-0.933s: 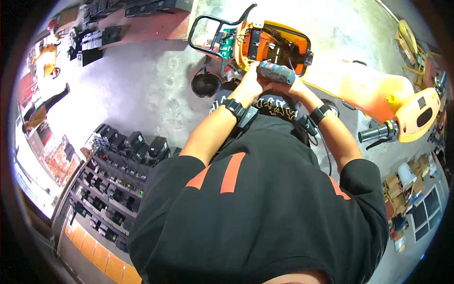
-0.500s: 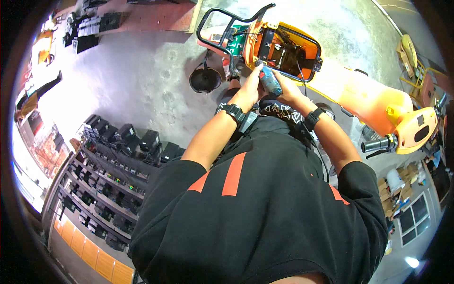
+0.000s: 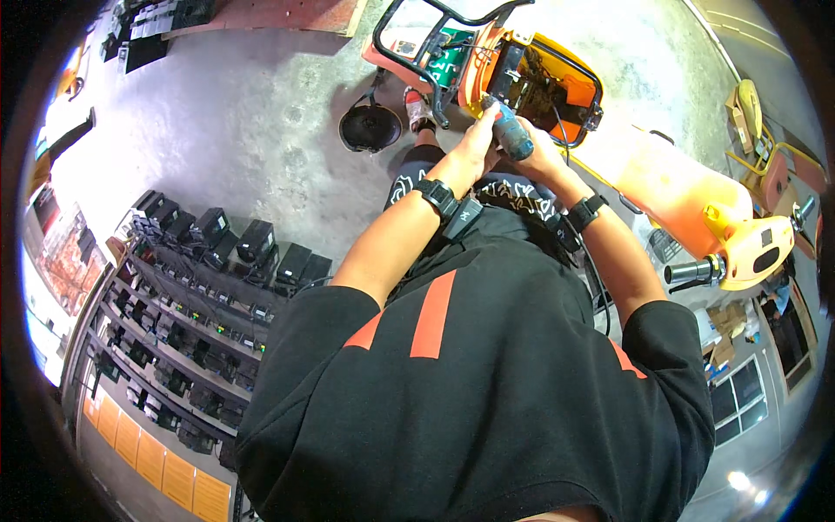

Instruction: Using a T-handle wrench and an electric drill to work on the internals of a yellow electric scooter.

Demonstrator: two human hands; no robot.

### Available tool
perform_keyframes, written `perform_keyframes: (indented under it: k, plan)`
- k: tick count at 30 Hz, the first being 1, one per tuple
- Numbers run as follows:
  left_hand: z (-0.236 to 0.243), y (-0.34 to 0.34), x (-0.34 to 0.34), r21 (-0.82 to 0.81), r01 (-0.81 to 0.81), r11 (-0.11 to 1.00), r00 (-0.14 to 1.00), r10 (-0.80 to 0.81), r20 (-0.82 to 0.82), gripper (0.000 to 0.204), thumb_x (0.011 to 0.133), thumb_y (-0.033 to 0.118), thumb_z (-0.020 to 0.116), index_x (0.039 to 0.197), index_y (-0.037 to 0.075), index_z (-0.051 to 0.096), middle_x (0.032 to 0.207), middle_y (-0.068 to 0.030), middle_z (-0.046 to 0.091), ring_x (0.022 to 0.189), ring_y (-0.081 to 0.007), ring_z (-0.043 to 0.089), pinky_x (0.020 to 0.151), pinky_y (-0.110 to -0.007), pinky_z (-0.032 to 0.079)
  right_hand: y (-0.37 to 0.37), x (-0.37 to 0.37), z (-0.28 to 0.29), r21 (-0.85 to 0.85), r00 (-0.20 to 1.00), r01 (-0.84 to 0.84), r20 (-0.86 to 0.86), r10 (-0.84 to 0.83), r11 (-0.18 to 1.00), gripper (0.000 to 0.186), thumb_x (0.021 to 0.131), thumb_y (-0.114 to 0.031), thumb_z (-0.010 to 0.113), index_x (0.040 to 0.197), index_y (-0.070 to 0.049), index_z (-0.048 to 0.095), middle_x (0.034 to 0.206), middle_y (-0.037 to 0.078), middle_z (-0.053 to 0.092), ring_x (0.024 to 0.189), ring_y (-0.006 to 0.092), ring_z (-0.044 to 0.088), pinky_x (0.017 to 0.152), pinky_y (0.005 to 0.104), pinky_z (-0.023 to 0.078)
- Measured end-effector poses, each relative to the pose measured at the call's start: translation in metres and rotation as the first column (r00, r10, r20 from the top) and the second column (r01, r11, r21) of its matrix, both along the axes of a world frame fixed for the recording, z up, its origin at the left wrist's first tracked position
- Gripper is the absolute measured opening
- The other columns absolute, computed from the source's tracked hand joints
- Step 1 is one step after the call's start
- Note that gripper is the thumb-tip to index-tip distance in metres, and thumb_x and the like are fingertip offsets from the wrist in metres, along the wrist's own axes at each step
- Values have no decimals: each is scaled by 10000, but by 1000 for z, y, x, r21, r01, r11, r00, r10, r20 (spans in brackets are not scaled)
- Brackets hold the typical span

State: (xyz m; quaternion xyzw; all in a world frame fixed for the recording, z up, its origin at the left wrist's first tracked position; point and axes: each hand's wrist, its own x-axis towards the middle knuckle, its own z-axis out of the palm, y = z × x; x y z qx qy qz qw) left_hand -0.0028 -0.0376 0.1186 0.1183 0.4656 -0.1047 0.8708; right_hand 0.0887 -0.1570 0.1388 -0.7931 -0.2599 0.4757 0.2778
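Both my hands are closed on a blue and black cordless drill [image 3: 513,137] in front of my waist. My left hand [image 3: 475,148] wraps its near-left side, with the thumb up by the front end. From the other side, my right hand [image 3: 541,158] grips the same tool; its lower part is hidden between my palms. Just beyond stands a yellow-orange scooter [image 3: 674,170] with its under-seat compartment [image 3: 544,87] uncovered, dark inside with an orange panel and cables. The drill's front end is close to the compartment's near edge; I cannot tell whether they touch.
A black tube rack [image 3: 417,43] and a green plate [image 3: 448,59] are at the scooter's left end, its handlebar [image 3: 696,271] at the right. A round black dish-like thing [image 3: 370,128] is left of my leg. Shelves [image 3: 174,357] of black boxes stand at lower left.
The whole view has shifted a little. My hands and the drill sit slightly farther right and lower in the picture, still together at the compartment's near edge. The grip looks the same.
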Motion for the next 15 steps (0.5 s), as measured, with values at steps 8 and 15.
perform_keyframes:
  k: [8, 15]
  plan:
    - [-10, 11, -7, -67, 13, 998, 995, -7, 96, 536, 1000, 558, 405, 1222, 111, 601, 1129, -65, 667, 979, -185, 661, 843, -381, 561, 16, 0, 2, -98, 996, -10, 90, 19, 995, 497, 760, -258, 742, 1164, -17, 579, 1004, 270, 679, 975, 435, 653, 847, 480, 517]
    - [-29, 13, -19, -84, 0, 996, 997, 6, 79, 588, 1003, 591, 340, 1265, 128, 591, 1130, -49, 670, 969, -195, 661, 855, -389, 545, 21, -7, 3, -86, 995, 26, 94, -18, 996, 498, 783, -310, 727, 1154, -10, 583, 985, 274, 679, 959, 440, 654, 837, 482, 516]
